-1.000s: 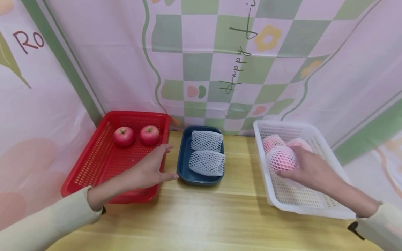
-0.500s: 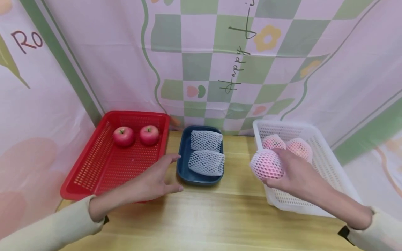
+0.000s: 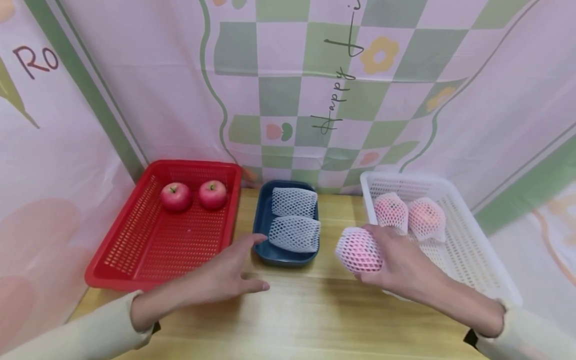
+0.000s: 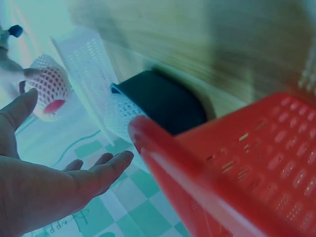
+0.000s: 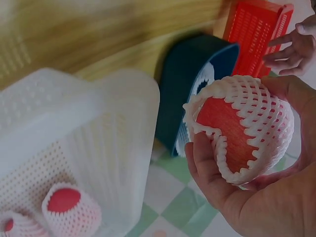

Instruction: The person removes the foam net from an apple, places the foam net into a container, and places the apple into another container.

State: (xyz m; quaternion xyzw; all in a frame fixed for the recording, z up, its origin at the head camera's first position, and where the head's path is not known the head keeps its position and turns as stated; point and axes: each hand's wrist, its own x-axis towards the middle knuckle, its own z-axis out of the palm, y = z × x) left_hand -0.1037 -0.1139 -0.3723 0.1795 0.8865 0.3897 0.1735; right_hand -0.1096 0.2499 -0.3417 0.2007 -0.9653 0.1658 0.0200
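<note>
My right hand (image 3: 398, 257) grips an apple in a white foam net (image 3: 360, 250), held up at the left side of the white basket (image 3: 488, 260). In the right wrist view the red skin of this netted apple (image 5: 242, 131) shows through the net's open end, with fingers and thumb curled round it. My left hand (image 3: 225, 272) holds nothing; its thumb and fingers are spread apart, in front of the blue tray (image 3: 263, 220) and beside the red basket (image 3: 94, 265). Two flat, unfilled foam nets (image 3: 294, 234) lie in the tray.
Two bare apples (image 3: 176, 196) sit at the back of the red basket. Another two netted apples (image 3: 426, 218) lie in the white basket. A patterned cloth (image 3: 281, 100) hangs right behind the containers on the wooden table (image 3: 288, 310).
My right hand has lifted the netted apple out of the white basket and carried it left. The left hand has shifted slightly right and toward me, still spread.
</note>
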